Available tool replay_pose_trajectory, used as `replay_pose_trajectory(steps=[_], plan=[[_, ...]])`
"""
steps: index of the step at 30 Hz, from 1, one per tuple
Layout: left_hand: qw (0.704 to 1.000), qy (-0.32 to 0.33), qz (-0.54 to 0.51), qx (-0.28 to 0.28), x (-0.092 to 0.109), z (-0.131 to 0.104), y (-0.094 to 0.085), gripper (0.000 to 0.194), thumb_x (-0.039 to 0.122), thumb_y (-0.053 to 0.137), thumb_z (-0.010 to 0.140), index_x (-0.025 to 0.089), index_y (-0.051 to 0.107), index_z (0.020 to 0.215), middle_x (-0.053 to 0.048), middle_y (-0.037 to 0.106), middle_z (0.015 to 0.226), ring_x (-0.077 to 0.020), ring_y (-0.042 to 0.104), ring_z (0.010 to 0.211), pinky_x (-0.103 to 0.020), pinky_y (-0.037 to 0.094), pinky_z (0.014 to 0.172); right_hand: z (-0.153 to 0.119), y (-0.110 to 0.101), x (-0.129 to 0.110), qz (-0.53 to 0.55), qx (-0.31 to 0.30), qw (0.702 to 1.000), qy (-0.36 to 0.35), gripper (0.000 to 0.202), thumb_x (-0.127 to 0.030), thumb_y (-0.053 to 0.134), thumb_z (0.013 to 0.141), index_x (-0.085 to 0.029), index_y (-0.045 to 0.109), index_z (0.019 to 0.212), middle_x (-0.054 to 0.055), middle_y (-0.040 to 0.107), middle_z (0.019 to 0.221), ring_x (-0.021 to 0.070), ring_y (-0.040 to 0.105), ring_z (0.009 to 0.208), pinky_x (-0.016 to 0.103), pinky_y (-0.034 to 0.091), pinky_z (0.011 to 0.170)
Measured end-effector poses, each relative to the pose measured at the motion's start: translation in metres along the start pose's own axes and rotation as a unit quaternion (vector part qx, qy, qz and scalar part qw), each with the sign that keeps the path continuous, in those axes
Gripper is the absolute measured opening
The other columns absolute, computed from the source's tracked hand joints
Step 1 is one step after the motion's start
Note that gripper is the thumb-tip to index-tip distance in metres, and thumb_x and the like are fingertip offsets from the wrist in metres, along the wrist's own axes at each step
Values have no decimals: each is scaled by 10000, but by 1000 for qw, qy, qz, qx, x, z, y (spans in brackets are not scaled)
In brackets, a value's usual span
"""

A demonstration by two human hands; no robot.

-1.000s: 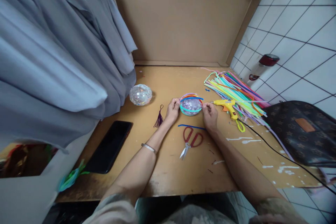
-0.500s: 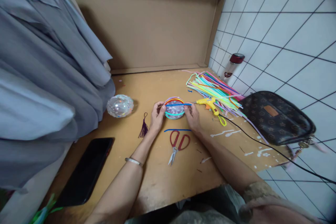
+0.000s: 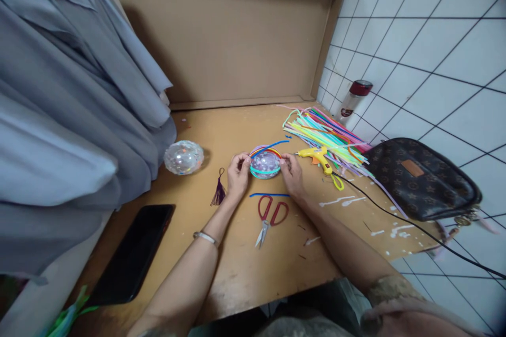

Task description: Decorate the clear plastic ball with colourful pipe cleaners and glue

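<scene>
Over the middle of the table, a clear round ball [image 3: 265, 162] ringed with red, yellow, purple and turquoise pipe cleaners sits between my two hands. On its left side, my left hand [image 3: 239, 172] pinches one end of a blue pipe cleaner [image 3: 272, 146] against the ball. The other end of that strip sticks up free to the upper right. From the right, the closed fingers of my right hand [image 3: 291, 172] grip the ball's edge. Closer to me lie a second blue pipe cleaner [image 3: 269, 195] and red-handled scissors [image 3: 269, 221].
A yellow glue gun [image 3: 318, 156] with a black cord lies right of my hands, beside a pile of colourful pipe cleaners [image 3: 324, 134]. A dark bag [image 3: 427, 179] and a bottle [image 3: 353, 100] stand farther right. Leftward are another clear ball [image 3: 184, 157], a tassel [image 3: 219, 189] and a phone [image 3: 132, 255].
The blue pipe cleaner lay across the ball between both hands. My right hand has let go of its right end, which now points up and away. The view has shifted slightly.
</scene>
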State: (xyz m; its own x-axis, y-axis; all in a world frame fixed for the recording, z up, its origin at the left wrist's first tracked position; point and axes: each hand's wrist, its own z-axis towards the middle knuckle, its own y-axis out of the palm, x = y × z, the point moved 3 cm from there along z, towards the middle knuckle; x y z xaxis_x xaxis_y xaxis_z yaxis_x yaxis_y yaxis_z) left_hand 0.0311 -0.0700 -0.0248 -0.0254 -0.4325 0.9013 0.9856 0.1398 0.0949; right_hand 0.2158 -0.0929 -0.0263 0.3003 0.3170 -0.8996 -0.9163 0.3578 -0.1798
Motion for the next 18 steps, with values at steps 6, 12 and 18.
replay_pose_trajectory(steps=[6,12,18], plan=[[1000,3,22,3,3,0,0,266,457,635,837,206,605,755,-55,638,931,-204,591,936,-294,451,905,1,-1,1,-24,7,1000,-8,283,-453,492,890,-218,592,1011,82,670,989,218,627,906,394,517,865],[1000,-14,-2,21,-4,1,-1,320,519,615,846,207,598,777,-46,643,912,-192,587,907,-278,456,885,1,-1,5,-13,17,1000,1,303,-474,486,896,-218,599,1012,85,682,987,217,634,889,394,518,864],[998,-32,-30,48,-19,5,-5,394,596,603,837,206,570,796,-22,609,822,-179,583,842,-284,460,853,3,-2,7,-12,20,1000,8,350,-513,486,888,-207,605,1010,93,680,978,227,639,892,398,519,860]])
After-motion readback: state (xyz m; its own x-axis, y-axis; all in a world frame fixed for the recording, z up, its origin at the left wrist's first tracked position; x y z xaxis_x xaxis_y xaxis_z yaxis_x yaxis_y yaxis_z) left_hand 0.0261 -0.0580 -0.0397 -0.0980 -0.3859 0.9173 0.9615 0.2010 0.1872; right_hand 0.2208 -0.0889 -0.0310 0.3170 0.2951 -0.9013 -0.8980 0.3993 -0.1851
